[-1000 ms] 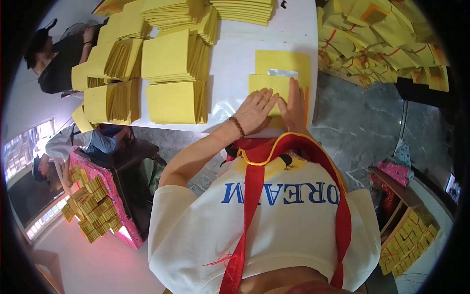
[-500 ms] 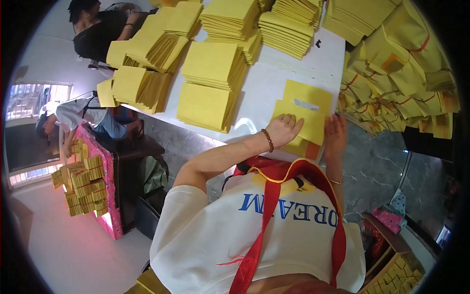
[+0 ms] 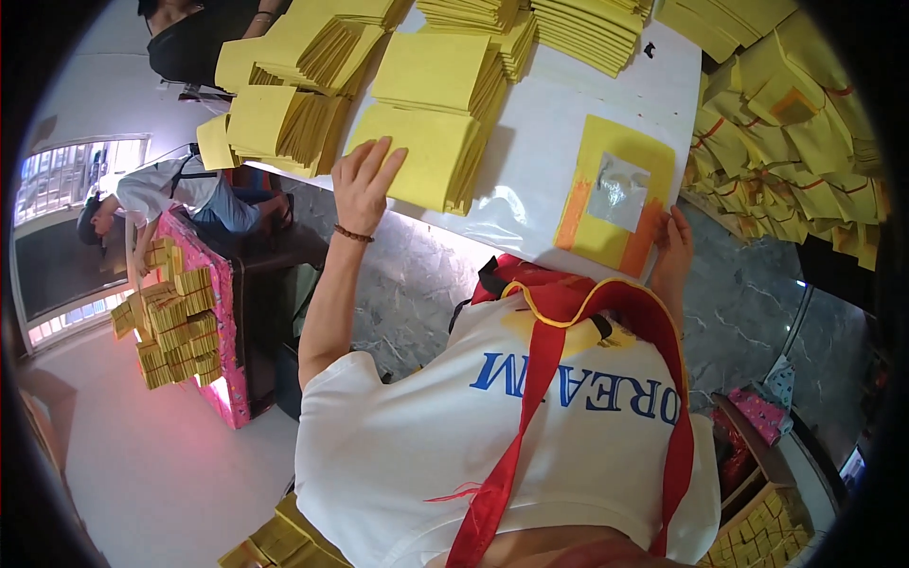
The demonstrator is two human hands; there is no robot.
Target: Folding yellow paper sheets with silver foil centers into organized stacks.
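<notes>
At the near left corner of the front stack of folded yellow paper sleeves [image 3: 417,142], my left hand [image 3: 362,189] has its fingers stretched over the top piece. A single yellow sheet [image 3: 615,137] lies flat at the table's near right corner. It has a shiny clear or silvery rectangular patch [image 3: 620,192] in the middle and orange strips [image 3: 575,213] along its sides. My right hand [image 3: 673,248] is beside that sheet's right edge, fingers apart and touching or close to the orange strip; its thumb is hidden.
More stacks of yellow sleeves [image 3: 289,128] cover the white table's [image 3: 530,189] far and left side. Bundles of yellow paper with red bands [image 3: 786,142] are piled at the right. Another person [image 3: 142,194] sits by a pink-covered table [image 3: 213,322] holding yellow bundles.
My left hand has left the sheet and moved left to the front stack. The sheet now shows its patch and orange strips uncovered. My right hand stays at its right edge.
</notes>
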